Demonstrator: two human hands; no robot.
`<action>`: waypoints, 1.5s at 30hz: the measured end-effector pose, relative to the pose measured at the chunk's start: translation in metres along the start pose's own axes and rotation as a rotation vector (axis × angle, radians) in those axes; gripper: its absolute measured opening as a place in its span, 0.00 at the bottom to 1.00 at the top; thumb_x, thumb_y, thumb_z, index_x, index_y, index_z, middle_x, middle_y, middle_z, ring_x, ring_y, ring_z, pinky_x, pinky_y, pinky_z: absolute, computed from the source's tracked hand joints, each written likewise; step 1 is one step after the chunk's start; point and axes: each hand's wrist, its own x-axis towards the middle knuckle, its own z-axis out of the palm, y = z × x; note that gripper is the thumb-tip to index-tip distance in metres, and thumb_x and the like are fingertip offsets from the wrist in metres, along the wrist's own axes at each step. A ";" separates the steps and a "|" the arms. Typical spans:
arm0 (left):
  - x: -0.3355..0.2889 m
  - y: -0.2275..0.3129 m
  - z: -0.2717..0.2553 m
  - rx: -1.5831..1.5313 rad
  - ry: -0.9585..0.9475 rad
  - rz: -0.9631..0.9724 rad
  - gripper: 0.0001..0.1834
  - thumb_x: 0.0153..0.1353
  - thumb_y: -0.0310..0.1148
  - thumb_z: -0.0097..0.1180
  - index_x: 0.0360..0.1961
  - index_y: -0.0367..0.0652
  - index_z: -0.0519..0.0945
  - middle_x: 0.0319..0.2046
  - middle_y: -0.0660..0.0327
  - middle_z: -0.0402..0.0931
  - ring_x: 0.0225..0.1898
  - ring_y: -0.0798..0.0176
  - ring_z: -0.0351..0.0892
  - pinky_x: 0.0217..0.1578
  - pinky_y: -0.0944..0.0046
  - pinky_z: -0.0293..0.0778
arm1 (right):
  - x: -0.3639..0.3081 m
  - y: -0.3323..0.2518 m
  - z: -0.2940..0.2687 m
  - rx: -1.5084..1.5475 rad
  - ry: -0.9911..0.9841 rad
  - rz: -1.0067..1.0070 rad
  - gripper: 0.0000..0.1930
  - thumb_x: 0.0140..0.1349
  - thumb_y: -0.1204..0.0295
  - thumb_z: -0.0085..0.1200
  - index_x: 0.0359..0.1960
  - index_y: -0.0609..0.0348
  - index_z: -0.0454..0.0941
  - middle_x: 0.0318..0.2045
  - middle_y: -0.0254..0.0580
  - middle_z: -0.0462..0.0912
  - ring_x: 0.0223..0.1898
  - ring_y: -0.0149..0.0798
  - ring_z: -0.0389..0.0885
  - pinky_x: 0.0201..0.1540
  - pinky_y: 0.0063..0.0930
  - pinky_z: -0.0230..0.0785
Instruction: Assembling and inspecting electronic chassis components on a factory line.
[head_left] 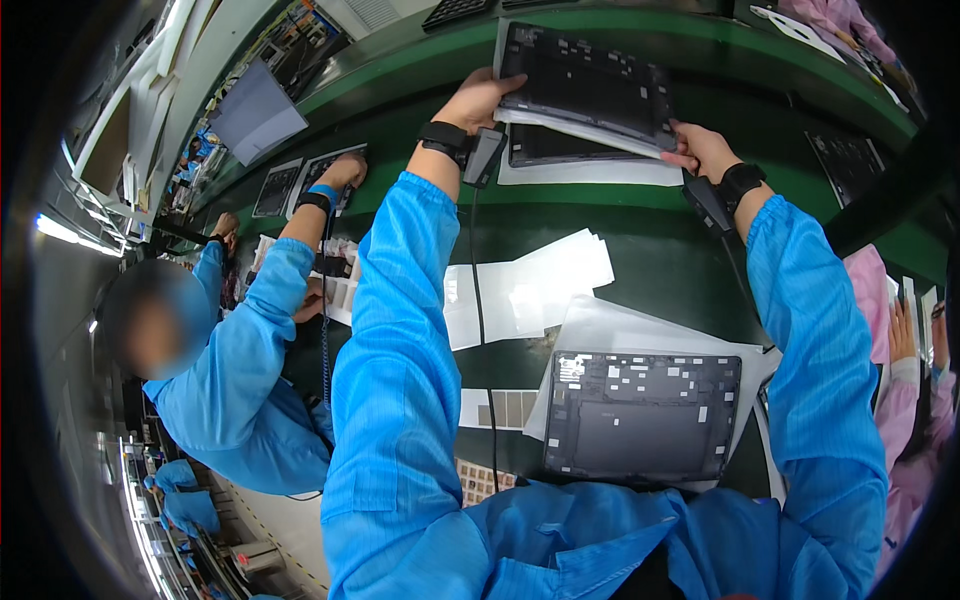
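Gripping a dark tablet-shaped panel (590, 85) by opposite ends, clamping its left edge in the left hand (482, 100) and its lower right corner in the right hand (703, 150), well apart. Holding it above a second dark panel (555, 146) on the green bench (660, 245), probably doing a lifting or placing step, without showing which. Likely calling next for keeping both ends level and steady.
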 end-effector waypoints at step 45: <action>0.041 -0.126 -0.082 1.112 0.143 0.006 0.23 0.67 0.41 0.44 0.52 0.33 0.75 0.43 0.36 0.77 0.51 0.40 0.75 0.48 0.51 0.70 | 0.022 -0.005 0.070 -0.690 0.034 -0.221 0.15 0.52 0.67 0.54 0.27 0.72 0.80 0.25 0.60 0.81 0.26 0.52 0.81 0.28 0.43 0.70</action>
